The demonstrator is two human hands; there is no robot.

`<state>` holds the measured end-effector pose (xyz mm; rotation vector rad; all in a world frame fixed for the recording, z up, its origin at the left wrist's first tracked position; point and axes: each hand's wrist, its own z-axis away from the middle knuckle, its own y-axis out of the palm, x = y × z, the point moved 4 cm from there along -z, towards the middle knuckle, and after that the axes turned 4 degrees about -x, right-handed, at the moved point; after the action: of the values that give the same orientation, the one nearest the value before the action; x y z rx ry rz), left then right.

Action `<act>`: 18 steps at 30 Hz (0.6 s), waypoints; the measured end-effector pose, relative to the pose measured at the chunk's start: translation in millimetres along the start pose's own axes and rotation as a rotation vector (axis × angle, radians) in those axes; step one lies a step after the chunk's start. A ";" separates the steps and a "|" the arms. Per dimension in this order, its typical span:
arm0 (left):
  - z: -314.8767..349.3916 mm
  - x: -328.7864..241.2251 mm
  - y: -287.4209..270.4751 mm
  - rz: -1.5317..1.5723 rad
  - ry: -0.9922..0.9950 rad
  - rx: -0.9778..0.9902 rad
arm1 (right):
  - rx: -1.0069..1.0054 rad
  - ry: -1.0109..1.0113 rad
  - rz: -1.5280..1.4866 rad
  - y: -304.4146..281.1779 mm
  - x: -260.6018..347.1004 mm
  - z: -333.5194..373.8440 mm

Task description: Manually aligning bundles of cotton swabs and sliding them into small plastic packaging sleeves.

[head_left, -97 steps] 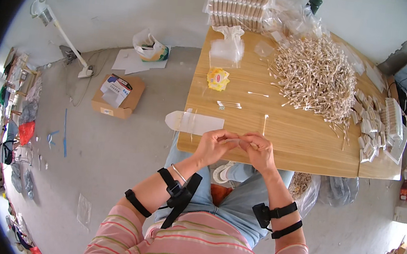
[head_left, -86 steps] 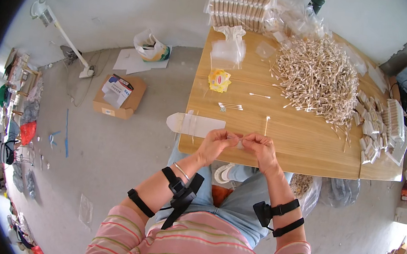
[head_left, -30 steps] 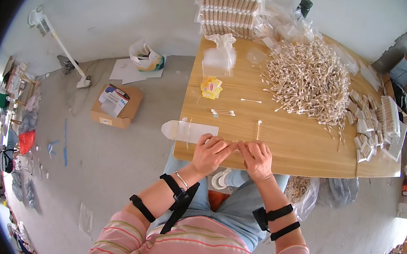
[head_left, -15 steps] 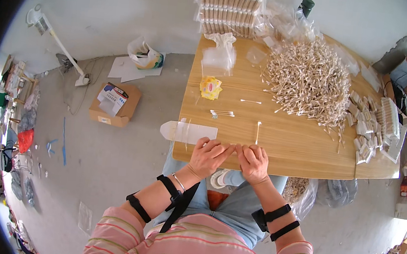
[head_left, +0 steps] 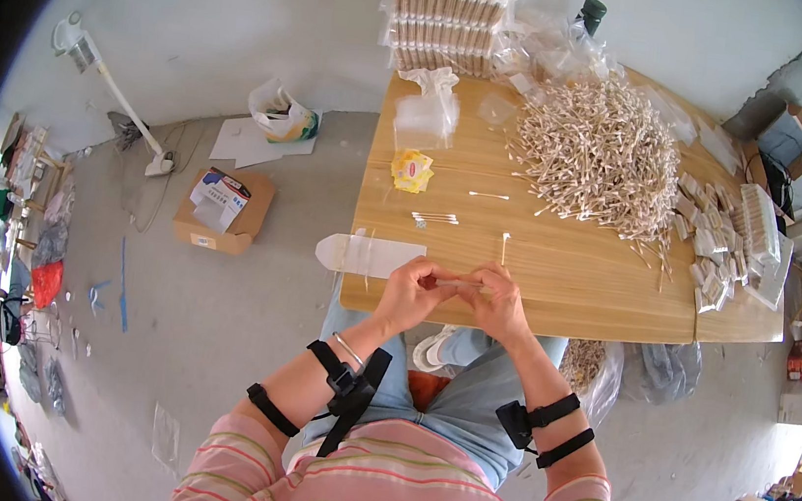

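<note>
At the near edge of the worktop (head_left: 566, 279), our left hand (head_left: 413, 294) and right hand (head_left: 497, 302) meet, fingers pinched from both ends on a small clear packet (head_left: 458, 283) held level between them. We can't make out what's inside; it's thin, transparent and mostly covered by the fingers. Both hands sit just above the worktop edge, over our lap.

Just left of the hands, a flat clear bag (head_left: 368, 255) overhangs the worktop's left edge. A single swab (head_left: 504, 247) lies just beyond the right hand, a few more swabs (head_left: 434, 218) lie side by side further out, and a yellow packet (head_left: 411, 170) lies beyond those. The big heap of cotton swabs (head_left: 602, 155) fills the far right half. Filled packets (head_left: 728, 243) are stacked at the right end; their count is unreadable. Stacked swab packs (head_left: 445, 8) stand at the far edge, partly cut off by the frame. A dark bottle (head_left: 592, 15) behind crumpled plastic shows only its top.

Floor is grey concrete. A cardboard box (head_left: 223, 211) sits left of the worktop, and a white stand fan (head_left: 113, 89) lies tipped further left. Clutter along the left rim is too distorted to identify.
</note>
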<state>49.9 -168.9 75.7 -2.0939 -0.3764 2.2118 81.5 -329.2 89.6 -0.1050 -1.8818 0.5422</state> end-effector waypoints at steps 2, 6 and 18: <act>-1.4 -2.6 -1.0 0.023 -0.032 0.001 | -0.009 0.041 -0.035 1.5 3.6 -2.1; 2.7 -12.0 4.0 0.011 0.037 -0.112 | -0.057 0.047 -0.042 1.3 6.6 -4.3; -5.4 31.9 15.6 0.653 -0.370 0.087 | 0.101 0.547 -0.562 11.4 -35.9 -2.1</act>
<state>54.8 -176.3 40.9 -1.9415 0.4571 2.9022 94.9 -330.1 54.3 0.3083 -1.2665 0.1873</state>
